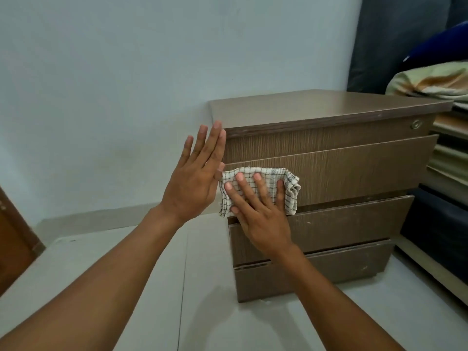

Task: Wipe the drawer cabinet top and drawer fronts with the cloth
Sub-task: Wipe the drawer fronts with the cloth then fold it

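We had the cabinet on the pale floor, set against the wall, three-quarter view from above. Top was bare. Three drawer fronts below a narrow strip with a round lock at its right end.

Cloth, checked and folded, sat flat on the left part of the upper drawer front, its lower edge reaching the gap above the middle front.

Right hand: palm down on the cloth, fingers spread and flat, pressing it against the front. No pinch, no curl around the fabric; held by pressure only. Heel of the hand overlapped the middle front.

Left hand: fully open, fingers straight and together, pointing up, holding nothing. It sat at the cabinet's left front corner, fingertips near the top's edge. We couldn't tell if it touched the side panel or hovered just beside it.

Lower front showed scuffs and a chipped top edge. Bedding stacked right of the cabinet, a dark mattress standing upright behind it.
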